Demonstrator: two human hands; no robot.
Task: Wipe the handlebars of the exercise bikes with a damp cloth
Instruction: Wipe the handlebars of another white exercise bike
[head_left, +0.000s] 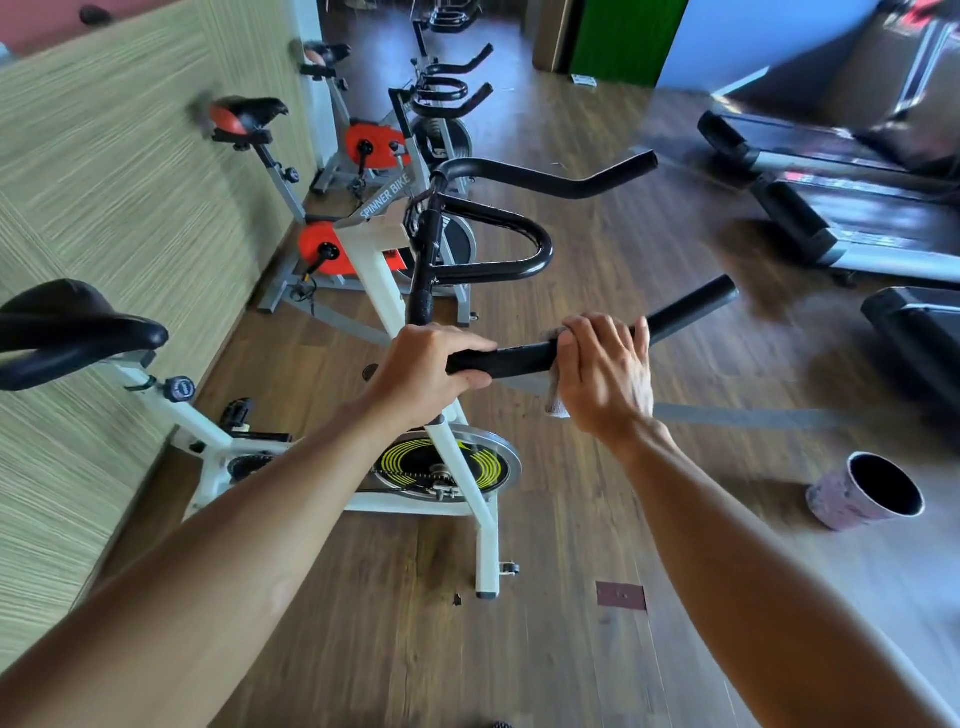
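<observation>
A white exercise bike (467, 499) with a yellow-striped flywheel stands right in front of me. Its black handlebar (519, 358) has a near prong running from centre to the right. My left hand (426, 371) grips the bend of that prong bare. My right hand (605, 374) is wrapped over the same prong further right, pressing a grey cloth (557, 402) against it; a corner of the cloth hangs below my palm. The far prong (571, 184) and the inner loop (524, 244) are untouched by either hand.
Two grey bikes with red guards (332, 249) stand in a row behind along the striped wall (104, 208). Treadmills (857, 218) fill the right side. A pink bucket (865, 491) lies tilted on the wooden floor at right. The black saddle (72, 332) is at left.
</observation>
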